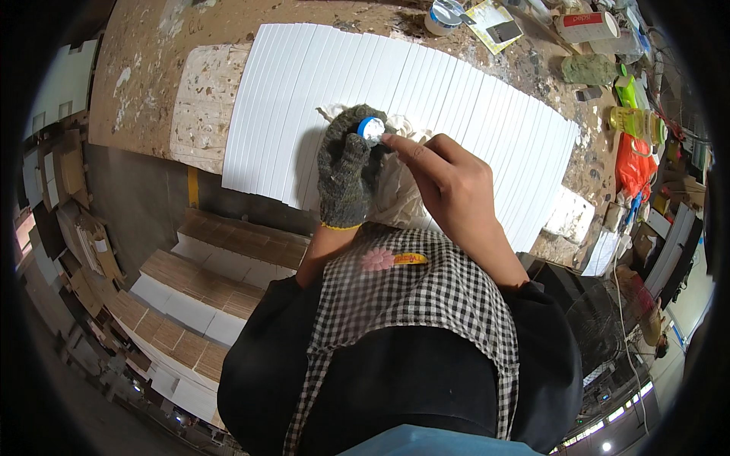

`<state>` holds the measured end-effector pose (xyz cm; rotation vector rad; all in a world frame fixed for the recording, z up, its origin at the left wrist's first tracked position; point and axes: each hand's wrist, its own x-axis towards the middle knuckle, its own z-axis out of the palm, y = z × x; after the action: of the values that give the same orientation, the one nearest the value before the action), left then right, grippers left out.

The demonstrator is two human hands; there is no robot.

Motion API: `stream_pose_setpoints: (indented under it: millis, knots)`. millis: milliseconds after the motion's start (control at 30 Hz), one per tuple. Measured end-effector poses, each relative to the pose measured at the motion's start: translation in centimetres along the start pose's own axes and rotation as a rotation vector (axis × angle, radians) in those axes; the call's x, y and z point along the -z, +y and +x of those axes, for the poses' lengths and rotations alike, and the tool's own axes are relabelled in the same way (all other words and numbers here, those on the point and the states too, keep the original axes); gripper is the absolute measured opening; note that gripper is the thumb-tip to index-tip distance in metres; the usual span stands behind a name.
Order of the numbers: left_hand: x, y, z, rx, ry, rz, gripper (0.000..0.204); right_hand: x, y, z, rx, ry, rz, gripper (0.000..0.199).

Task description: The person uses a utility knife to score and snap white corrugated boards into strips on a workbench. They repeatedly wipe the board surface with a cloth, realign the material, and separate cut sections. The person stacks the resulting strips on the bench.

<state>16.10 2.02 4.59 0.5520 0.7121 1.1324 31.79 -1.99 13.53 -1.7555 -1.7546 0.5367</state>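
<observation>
My left hand (344, 167), in a dark grey knitted glove with a yellow cuff edge, grips a small blue-rimmed cap (372, 130) with white material inside. My bare right hand (454, 176) is at the cap's right side, its index finger reaching to the white material. The other right fingers are curled, and whatever they may hold is hidden. A crumpled cream cloth (401, 199) lies beneath and between my hands. Under it spreads a row of long white strips (296, 83), set side by side across the table.
The stained wooden table (144, 68) carries a blue-and-white tub (442, 18), a white-and-red container (587, 27), plastic bottles (589, 70) and a red bag (636, 166) toward the right. Stacked white-and-brown boards (201, 281) stand below the table's edge at left.
</observation>
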Motion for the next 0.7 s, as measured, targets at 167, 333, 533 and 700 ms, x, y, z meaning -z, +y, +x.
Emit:
stream_pose_setpoints:
  millis: [167, 333, 533, 700]
  knots:
    - [0.1, 0.1, 0.3, -0.028, -0.029, 0.042, 0.038, 0.5, 0.0, 0.2, -0.081, -0.102, 0.043, 0.037]
    - [0.1, 0.0, 0.4, -0.005, -0.002, 0.018, 0.04, 0.7, 0.5, 1.0, -0.317, -0.156, 0.467, 0.026]
    - [0.7, -0.4, 0.5, 0.035, 0.005, -0.029, 0.043, 0.9, 0.9, 1.0, -0.435, -0.152, 0.615, 0.026]
    - [1.1, -1.3, 0.6, 0.041, 0.07, -0.041, 0.046, 0.2, 4.4, 2.2, -0.501, -0.011, 0.59, 0.028]
